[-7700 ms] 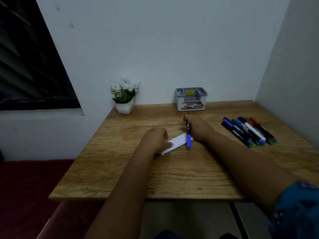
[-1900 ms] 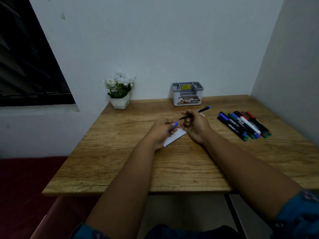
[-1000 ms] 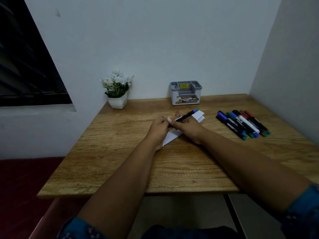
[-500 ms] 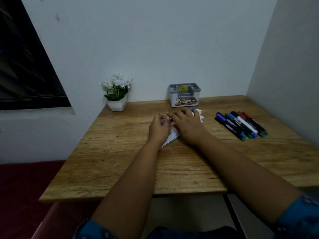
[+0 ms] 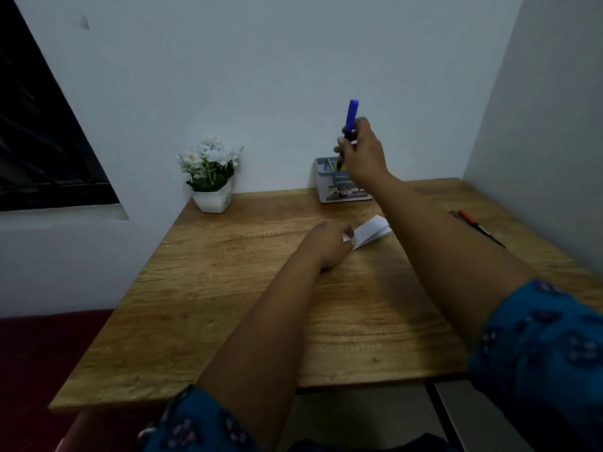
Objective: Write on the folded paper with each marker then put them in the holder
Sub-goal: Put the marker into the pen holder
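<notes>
The right hand (image 5: pixel 363 154) pinches a blue-capped marker (image 5: pixel 349 125) with a dark barrel, nearly upright, cap on top, its lower end just above the grey holder (image 5: pixel 326 184). In front of the holder, the left hand (image 5: pixel 328 244) rests with curled fingers on the near end of the white folded paper (image 5: pixel 372 231). Right of the holder, other markers (image 5: pixel 473 225) lie partly hidden behind the forearm.
</notes>
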